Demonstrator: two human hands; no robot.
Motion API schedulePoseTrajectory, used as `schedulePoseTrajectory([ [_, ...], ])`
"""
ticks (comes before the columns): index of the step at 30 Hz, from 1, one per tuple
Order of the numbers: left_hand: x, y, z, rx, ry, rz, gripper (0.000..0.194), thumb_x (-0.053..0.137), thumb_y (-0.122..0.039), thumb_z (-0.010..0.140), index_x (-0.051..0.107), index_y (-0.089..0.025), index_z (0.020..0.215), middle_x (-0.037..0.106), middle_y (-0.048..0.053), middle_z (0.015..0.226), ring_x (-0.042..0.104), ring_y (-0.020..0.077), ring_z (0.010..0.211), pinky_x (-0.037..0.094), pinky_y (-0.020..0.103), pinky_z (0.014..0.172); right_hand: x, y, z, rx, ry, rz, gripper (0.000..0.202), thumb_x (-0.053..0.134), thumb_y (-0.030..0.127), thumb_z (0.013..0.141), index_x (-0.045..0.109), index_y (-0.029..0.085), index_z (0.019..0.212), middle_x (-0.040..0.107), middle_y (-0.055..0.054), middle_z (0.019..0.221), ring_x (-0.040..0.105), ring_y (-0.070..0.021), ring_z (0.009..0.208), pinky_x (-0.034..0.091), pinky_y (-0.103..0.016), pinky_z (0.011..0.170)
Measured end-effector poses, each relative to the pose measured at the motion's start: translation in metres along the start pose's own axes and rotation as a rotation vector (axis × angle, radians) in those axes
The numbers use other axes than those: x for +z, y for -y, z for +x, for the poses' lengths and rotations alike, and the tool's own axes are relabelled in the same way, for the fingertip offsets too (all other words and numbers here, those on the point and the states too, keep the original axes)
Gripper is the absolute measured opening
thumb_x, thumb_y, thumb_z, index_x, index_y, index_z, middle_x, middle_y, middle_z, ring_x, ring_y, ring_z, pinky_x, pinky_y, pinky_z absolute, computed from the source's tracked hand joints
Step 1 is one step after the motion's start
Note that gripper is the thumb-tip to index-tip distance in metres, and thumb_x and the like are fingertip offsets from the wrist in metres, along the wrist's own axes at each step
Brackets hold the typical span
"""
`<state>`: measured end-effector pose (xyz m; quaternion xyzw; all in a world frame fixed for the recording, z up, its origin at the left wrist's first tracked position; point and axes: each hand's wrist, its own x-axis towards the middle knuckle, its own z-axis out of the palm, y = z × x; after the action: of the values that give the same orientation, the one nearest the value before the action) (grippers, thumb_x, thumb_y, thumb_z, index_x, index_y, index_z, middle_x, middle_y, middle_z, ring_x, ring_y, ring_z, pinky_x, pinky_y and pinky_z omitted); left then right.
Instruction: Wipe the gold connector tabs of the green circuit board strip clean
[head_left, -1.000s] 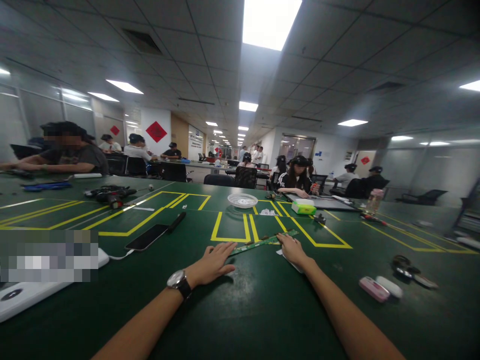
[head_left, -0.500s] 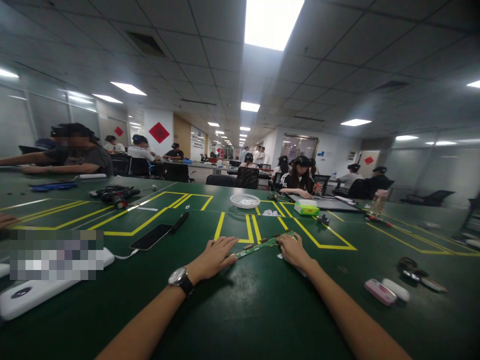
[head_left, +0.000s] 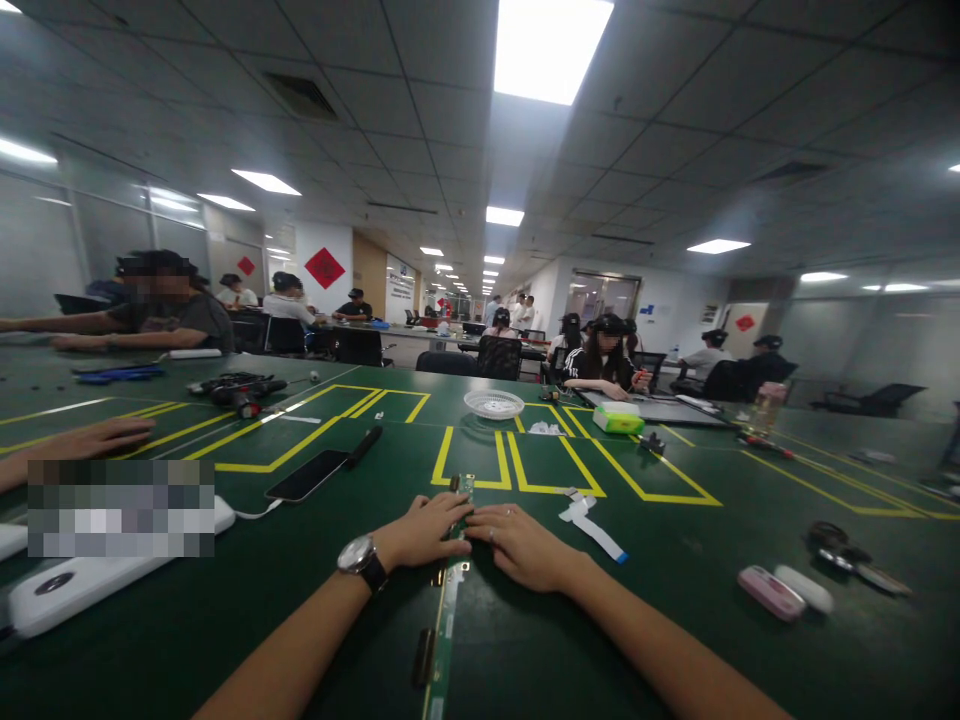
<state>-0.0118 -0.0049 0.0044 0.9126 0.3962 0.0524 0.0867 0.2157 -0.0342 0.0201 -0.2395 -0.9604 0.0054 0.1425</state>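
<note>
Left hand (head_left: 421, 532) laid over the green circuit board (head_left: 447, 625), right hand (head_left: 521, 545) at its right edge: I cannot tell whether either one grips it. Half a second ago the board slanted off toward two o'clock; now it runs from six to twelve. A flat white cable (head_left: 592, 525), mostly hidden under my right hand then, lies bare at two o'clock from it. Another person's hand (head_left: 112, 438) reaches farther in at ten o'clock.
</note>
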Motion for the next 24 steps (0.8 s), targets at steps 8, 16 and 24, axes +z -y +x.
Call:
schedulePoseTrajectory([
  [8, 0.002, 0.005, 0.001, -0.066, 0.007, 0.019, 0.064, 0.033, -0.063, 0.092, 0.027, -0.028, 0.145, 0.021, 0.009, 0.153, 0.02, 0.0299, 0.138, 0.022, 0.054, 0.104, -0.021, -0.071, -0.044, 0.947, -0.023, -0.408, 0.026, 0.044, 0.02, 0.087, 0.063, 0.015, 0.105, 0.058, -0.015, 0.113, 0.05, -0.0267, 0.107, 0.039, -0.039, 0.087],
  [16, 0.004, 0.009, -0.001, -0.077, 0.021, -0.004, 0.07, 0.029, -0.067, 0.09, 0.022, -0.027, 0.147, 0.016, 0.011, 0.155, 0.014, 0.031, 0.14, 0.018, 0.055, 0.105, -0.006, -0.058, -0.033, 0.726, 0.041, -0.302, 0.027, 0.044, 0.019, 0.088, 0.067, 0.017, 0.102, 0.061, -0.011, 0.101, 0.055, -0.0214, 0.097, 0.039, -0.032, 0.087],
  [24, 0.005, 0.0, -0.001, -0.081, 0.023, 0.016, 0.071, 0.029, -0.066, 0.091, 0.019, -0.025, 0.148, 0.016, 0.011, 0.154, 0.013, 0.0312, 0.14, 0.016, 0.056, 0.105, 0.01, -0.003, -0.004, 0.219, -0.056, -0.09, 0.031, 0.045, 0.025, 0.092, 0.058, 0.022, 0.12, 0.058, -0.008, 0.113, 0.05, -0.0206, 0.104, 0.038, -0.034, 0.089],
])
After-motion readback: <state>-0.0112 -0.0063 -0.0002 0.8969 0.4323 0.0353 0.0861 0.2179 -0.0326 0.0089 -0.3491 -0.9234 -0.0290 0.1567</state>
